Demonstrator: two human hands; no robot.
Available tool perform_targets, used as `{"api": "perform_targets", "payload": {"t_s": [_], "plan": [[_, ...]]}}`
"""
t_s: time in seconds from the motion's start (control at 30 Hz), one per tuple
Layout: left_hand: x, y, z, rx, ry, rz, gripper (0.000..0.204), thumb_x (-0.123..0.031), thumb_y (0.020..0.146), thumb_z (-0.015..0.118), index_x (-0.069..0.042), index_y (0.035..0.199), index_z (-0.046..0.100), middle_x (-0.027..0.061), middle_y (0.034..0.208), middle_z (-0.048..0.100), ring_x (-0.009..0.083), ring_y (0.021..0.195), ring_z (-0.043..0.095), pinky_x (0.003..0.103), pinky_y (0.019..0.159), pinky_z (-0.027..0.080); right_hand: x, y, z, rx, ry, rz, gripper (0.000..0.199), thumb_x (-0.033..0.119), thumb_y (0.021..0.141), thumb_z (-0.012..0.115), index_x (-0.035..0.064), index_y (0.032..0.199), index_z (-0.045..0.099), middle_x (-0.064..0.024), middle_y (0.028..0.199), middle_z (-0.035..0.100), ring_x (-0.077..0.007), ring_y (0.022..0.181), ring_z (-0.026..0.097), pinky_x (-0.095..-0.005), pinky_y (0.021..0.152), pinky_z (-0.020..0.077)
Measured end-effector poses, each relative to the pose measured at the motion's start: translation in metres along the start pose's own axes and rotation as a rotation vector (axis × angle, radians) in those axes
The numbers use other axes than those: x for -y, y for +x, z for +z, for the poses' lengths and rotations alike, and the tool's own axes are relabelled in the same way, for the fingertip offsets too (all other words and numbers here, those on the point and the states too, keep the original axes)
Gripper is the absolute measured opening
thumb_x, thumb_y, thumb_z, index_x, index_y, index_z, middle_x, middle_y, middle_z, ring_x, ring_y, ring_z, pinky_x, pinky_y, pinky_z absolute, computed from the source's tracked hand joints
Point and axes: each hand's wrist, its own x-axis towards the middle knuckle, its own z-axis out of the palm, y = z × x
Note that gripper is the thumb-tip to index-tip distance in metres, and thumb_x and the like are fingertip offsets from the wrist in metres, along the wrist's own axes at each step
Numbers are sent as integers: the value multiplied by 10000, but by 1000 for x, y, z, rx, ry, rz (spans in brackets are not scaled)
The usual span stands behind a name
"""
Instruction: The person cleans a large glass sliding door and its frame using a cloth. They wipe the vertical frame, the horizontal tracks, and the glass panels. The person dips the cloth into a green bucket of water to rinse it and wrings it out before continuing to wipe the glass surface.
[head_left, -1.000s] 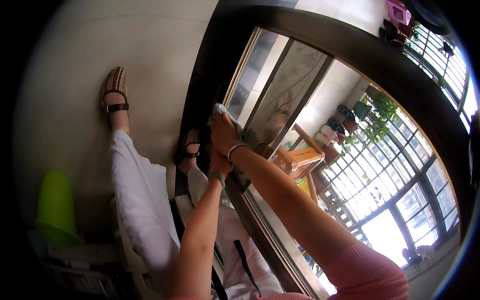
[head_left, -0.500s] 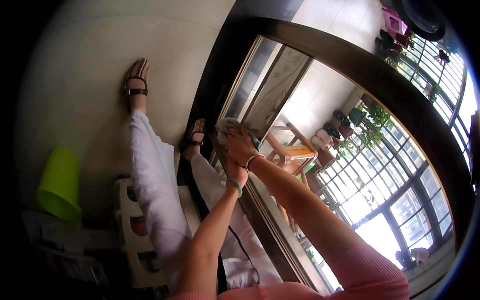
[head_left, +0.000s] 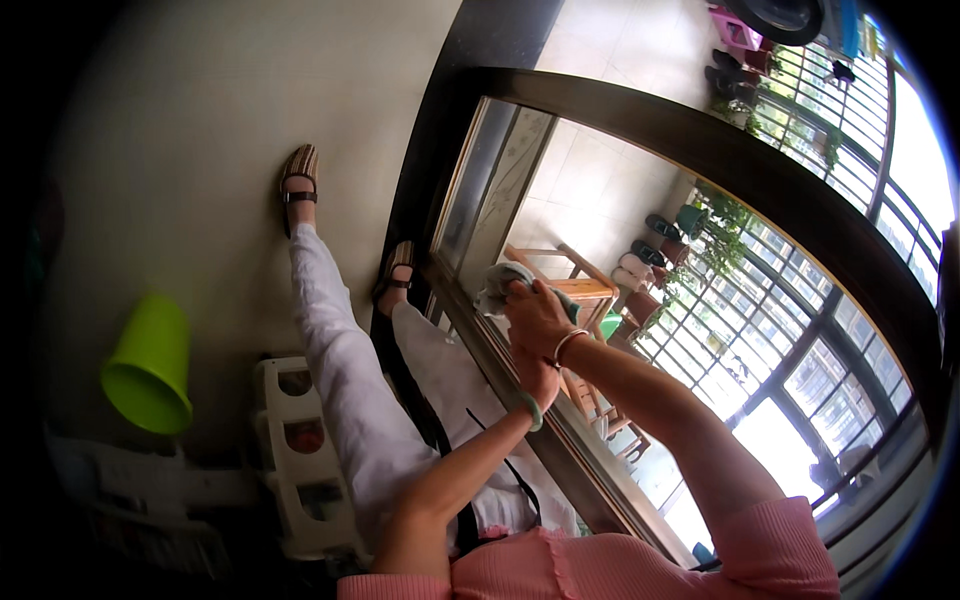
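The glass pane [head_left: 620, 260] stretched wide inside its dark frame [head_left: 700, 130], open above the hands. The right hand [head_left: 535, 318] pressed a grey-green cloth [head_left: 500, 282] near the pane's lower edge, fingers curled over it. The left hand [head_left: 540, 375] sat beneath; finger state unclear.

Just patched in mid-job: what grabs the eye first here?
Both hands meet at the centre: the right hand presses a grey-green cloth against the glass pane of a dark-framed door, with the left hand just below it. At far left a lime-green bucket stands on the pale floor, beside a white step stool.
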Motion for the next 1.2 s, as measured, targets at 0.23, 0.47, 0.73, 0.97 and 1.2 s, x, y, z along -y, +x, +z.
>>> {"api": "perform_targets", "payload": {"t_s": [0.23,0.47,0.73,0.97,1.2], "plan": [[-85,28,92,207,260,362,496,-131,961,570,7,1394,371,134,1333,465,181,1223,478,331,1029,415,-76,-25,-101,-176,-236,154,119,192,750,633,169,759,749,-15,902,694,-218,977,598,-376,864,436],[-189,53,186,270,591,781,317,18,878,630,8,1181,536,184,1244,531,322,1129,533,396,967,466,-143,-61,-220,-360,-271,237,98,224,772,663,169,763,743,43,904,686,-185,1091,533,-362,858,419],[-179,-25,130,479,560,615,357,-52,932,594,5,1276,519,225,1264,519,373,1142,516,446,963,431,-86,-108,-183,-365,-210,369,131,196,765,659,152,842,754,37,989,662,-200,1184,432,-426,902,372],[-154,-95,46,659,737,409,323,-11,913,534,41,1231,524,295,1251,521,476,1184,475,502,1015,380,-14,-145,-123,-182,-98,332,141,237,743,647,170,705,765,46,840,689,-209,1118,458,-427,870,339],[-145,-126,26,943,710,297,427,-94,899,569,33,1301,500,279,1327,499,477,1237,435,493,1073,334,32,-187,-138,61,-30,339,108,202,677,646,126,644,715,-15,731,651,-192,953,527,-398,808,377]]}}
